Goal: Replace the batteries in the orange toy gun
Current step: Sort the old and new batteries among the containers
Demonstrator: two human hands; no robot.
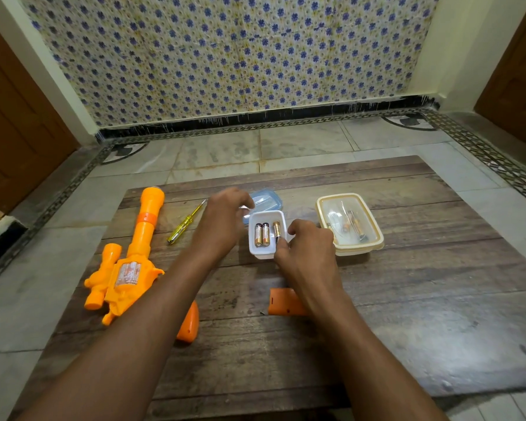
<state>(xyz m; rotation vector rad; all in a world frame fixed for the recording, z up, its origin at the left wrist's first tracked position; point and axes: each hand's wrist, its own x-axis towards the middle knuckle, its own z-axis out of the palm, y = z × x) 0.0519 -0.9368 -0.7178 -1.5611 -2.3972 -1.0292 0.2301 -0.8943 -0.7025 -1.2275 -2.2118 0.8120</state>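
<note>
white box (263, 253) held by left grip (225, 221), right grip (308, 247) pinching battery (276, 229), labels (262, 235) unreadable

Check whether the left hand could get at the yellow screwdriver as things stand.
Probably yes. The screwdriver lies uncovered on the table, just left of the left hand, with nothing between them. That hand is at a corner of the white box and would have to leave it first.

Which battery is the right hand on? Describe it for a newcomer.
On the brown wooden table, find the small white plastic tub at centre. Of three gold-and-black cylindrical batteries inside, it is the rightmost battery, apart from the side-by-side pair, its near end pinched by the right hand.
</note>
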